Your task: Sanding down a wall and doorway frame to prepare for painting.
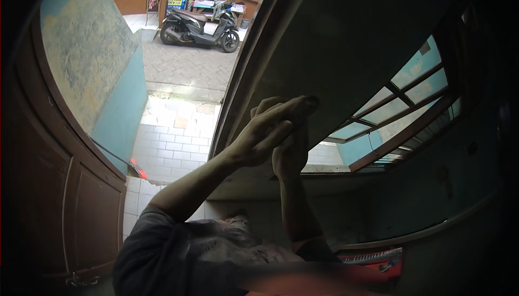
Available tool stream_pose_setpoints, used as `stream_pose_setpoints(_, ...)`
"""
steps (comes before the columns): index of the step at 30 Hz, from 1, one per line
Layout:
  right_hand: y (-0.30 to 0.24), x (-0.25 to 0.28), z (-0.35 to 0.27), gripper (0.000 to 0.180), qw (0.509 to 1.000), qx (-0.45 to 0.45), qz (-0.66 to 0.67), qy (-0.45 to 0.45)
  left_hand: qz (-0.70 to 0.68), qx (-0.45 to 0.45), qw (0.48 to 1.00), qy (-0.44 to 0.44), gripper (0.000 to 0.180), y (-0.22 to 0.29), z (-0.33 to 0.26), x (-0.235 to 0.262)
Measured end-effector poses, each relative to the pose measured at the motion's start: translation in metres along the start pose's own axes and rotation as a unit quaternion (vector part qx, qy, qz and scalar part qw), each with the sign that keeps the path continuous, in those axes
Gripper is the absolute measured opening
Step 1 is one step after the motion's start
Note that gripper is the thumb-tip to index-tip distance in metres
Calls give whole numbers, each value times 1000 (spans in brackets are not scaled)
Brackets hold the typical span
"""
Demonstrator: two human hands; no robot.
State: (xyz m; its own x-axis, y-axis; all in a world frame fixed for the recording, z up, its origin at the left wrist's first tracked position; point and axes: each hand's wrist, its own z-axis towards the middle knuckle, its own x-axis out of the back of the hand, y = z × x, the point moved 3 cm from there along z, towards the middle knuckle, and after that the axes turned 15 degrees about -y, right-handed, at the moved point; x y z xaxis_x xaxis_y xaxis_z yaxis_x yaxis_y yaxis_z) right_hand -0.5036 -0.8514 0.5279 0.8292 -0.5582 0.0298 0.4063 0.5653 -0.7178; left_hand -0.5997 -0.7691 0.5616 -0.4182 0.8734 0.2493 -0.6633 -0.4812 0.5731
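Note:
Both my arms reach up to a dark wooden door that stands ajar in front of me. My left hand is closed near the door's face, its fingers bent and pressed together. A small dark rounded end shows at its fingertips; its kind is too dim to tell. Just right of and below it, my right hand is raised upright and closed, touching or nearly touching the left. Its fingers are partly hidden behind the left hand. What the hands hold is lost in shadow.
A brown panelled door stands at the left. A parked motor scooter is outside beyond the tiled step. Barred window panes are at the right. A red case with metal tools lies at the lower right.

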Motion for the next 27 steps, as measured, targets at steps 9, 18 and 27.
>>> stream_pose_setpoints(9,-38,11,33,40,969,-69,140,-190,193,-2,980,-49,58,23,10,59)
stream_pose_setpoints(18,-160,3,198,47,808,391,-438,-41,310,18,949,57,131,-52,59,105)
stream_pose_setpoints(27,-95,-20,192,34,654,399,-629,-132,264,45,962,48,149,-65,58,106)
